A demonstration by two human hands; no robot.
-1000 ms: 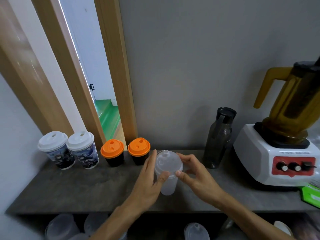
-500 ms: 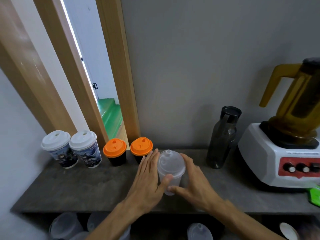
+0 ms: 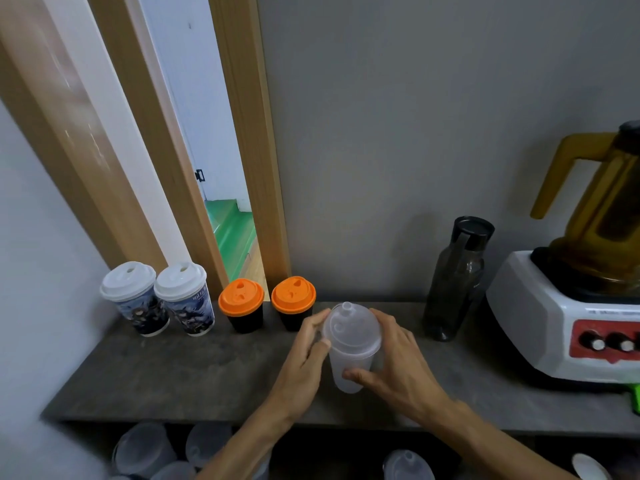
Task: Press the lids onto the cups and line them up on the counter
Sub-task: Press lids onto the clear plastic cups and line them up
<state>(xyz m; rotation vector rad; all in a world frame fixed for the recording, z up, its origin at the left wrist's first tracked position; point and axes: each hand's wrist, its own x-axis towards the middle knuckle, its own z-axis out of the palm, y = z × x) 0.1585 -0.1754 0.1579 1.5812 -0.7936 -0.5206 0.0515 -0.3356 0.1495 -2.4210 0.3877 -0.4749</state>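
A clear plastic cup [image 3: 350, 365] with a domed clear lid [image 3: 351, 329] stands on the grey counter [image 3: 180, 375], just right of the row. My left hand [image 3: 304, 362] touches its left side at the lid rim. My right hand [image 3: 398, 362] wraps its right side, thumb across the cup's front. Along the back wall stand two printed cups with white lids [image 3: 127, 282] [image 3: 180, 282] and two black cups with orange lids [image 3: 241, 297] [image 3: 293, 294].
A dark bottle [image 3: 457, 282] stands right of the clear cup. A white blender base [image 3: 554, 320] with an amber jug [image 3: 602, 216] fills the right end. Several clear cups and lids [image 3: 145, 448] sit on the shelf below the counter.
Both hands carried the clear cup a little back toward the wall, closer to the orange-lidded cups. My left hand shifted from the cup's front to the lid rim.
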